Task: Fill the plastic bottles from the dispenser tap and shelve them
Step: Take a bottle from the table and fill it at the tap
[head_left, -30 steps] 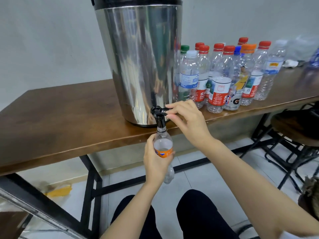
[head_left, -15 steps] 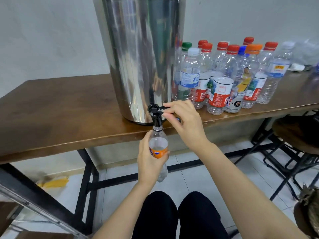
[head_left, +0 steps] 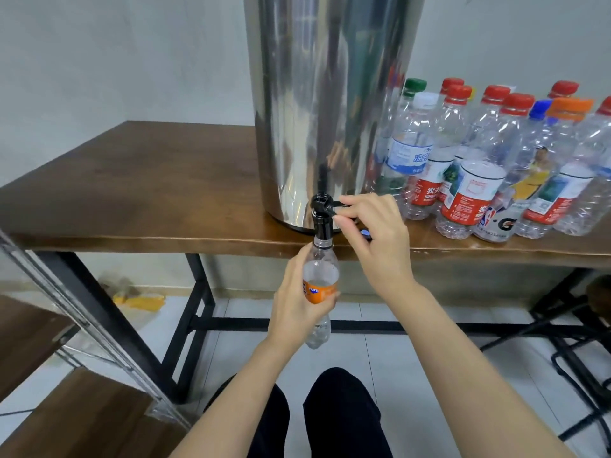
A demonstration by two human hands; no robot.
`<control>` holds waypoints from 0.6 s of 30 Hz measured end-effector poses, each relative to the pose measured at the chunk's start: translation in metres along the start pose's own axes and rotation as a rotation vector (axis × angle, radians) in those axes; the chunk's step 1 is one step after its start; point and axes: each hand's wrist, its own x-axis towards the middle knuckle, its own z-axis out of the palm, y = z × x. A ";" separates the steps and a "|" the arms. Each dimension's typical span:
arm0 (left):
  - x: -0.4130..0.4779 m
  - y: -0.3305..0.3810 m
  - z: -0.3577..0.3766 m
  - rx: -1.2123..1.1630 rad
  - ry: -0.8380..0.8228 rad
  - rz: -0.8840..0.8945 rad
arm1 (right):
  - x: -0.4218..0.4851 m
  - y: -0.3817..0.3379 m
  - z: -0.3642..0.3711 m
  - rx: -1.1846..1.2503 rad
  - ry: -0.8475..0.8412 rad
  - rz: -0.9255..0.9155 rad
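**Bottle held under the tap, both hands busy**

The left hand (head_left: pixel 297 309) is wrapping around the middle of a clear plastic bottle (head_left: pixel 321 264) with an orange label. The thumb is lying along the left side and the fingers are curling around the far side, so the hand is grasping the bottle firmly. It is holding the bottle upright below the near edge of the worktop (head_left: pixel 148 193), with the open neck sitting right at the mouth of the black tap (head_left: pixel 321 223). How full the bottle is cannot be told.

The right hand (head_left: pixel 377 239) is reaching in from the near right, wrist slightly bent. Its thumb and forefinger are pinching the thin black lever (head_left: pixel 337 203) that is sticking out to the right of the tap, and the other fingers are curling loosely beneath. The forearms are running in from the near edge, the right one from the near right corner, above the person's dark trousers (head_left: pixel 344 414).

The tap is jutting from the base of a tall shiny steel dispenser (head_left: pixel 330 110), which is standing near the front edge of the worktop. Just to its right, a cluster of capped bottles (head_left: pixel 472 193) is standing upright on the worktop, mostly with red caps, plus green, white, blue and orange ones. At the near left, wooden shelves (head_left: pixel 82 418) on a metal frame are showing.
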 end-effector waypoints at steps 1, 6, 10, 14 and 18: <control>0.000 0.000 -0.001 -0.004 -0.004 0.009 | -0.001 0.000 0.001 0.001 0.009 -0.004; -0.001 0.000 -0.004 0.034 0.012 0.043 | -0.004 -0.003 0.004 0.010 0.033 0.030; -0.003 0.002 -0.004 0.048 0.020 0.057 | -0.004 -0.006 0.004 0.011 0.044 0.059; -0.004 0.003 -0.004 0.057 0.039 0.063 | -0.004 -0.009 0.003 0.014 0.036 0.084; -0.002 -0.001 -0.002 0.066 0.058 0.053 | -0.004 -0.008 0.004 0.024 0.032 0.073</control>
